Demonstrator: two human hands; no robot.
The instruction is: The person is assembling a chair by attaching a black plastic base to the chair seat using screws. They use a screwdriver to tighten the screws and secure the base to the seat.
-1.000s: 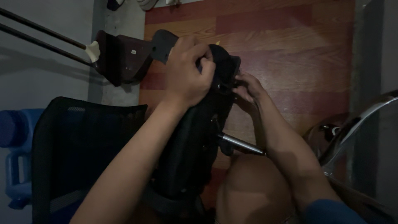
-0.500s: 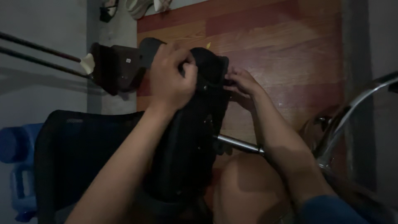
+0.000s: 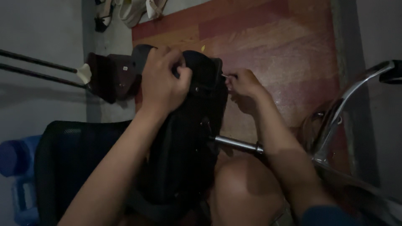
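Note:
A black office chair seat (image 3: 188, 138) lies upturned across my lap, its metal gas-lift rod (image 3: 238, 144) sticking out to the right. My left hand (image 3: 163, 81) grips the seat's far top edge from above. My right hand (image 3: 243, 86) is at the seat's right side, fingers pinched on a small thin metal piece (image 3: 226, 76) beside the edge. My bare knee (image 3: 245, 184) shows below the rod.
The black mesh chair back (image 3: 79, 163) lies at lower left, with a blue container (image 3: 16, 167) beyond it. A dark brown armrest part (image 3: 111, 75) and two thin rods (image 3: 37, 69) lie at left. A chrome chair base leg (image 3: 347, 109) curves at right. Shoes (image 3: 125, 8) sit at top on the wood-pattern mat (image 3: 272, 42).
The view has shifted down, so hands and seat sit lower in frame. My right hand has drawn slightly away from the seat edge, now pinching a small metal piece.

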